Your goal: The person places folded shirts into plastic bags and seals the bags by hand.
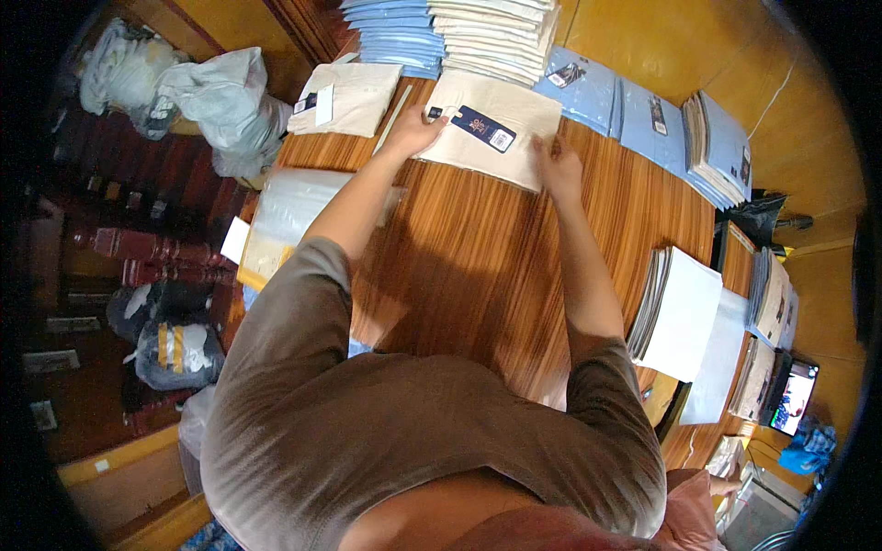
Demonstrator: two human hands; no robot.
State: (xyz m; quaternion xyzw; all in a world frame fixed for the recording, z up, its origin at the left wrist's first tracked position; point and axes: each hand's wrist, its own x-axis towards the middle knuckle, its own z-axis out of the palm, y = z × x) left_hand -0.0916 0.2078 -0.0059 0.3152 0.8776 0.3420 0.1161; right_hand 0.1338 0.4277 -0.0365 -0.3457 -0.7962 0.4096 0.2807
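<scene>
A folded cream garment (501, 96) in a flat pack lies on the striped wooden table (441, 266) in front of me. On it rests a dark blue hang tag (484, 129) with a white label patch. My left hand (418, 133) is closed on the garment's left edge, thumb and fingers beside a small dark label. At the right edge, my right hand (559, 167) grips with curled fingers, slightly blurred. Left of it lies another folded cream garment (354, 99) bearing a white card and a dark tag.
Behind stand a tall stack of cream garments (491, 32) and a blue stack (390, 37). Blue packs (648, 119) line the far right edge. Clear plastic sleeves (299, 207) lie at left, white sheets (680, 308) at right. Beyond is a lit screen (795, 397).
</scene>
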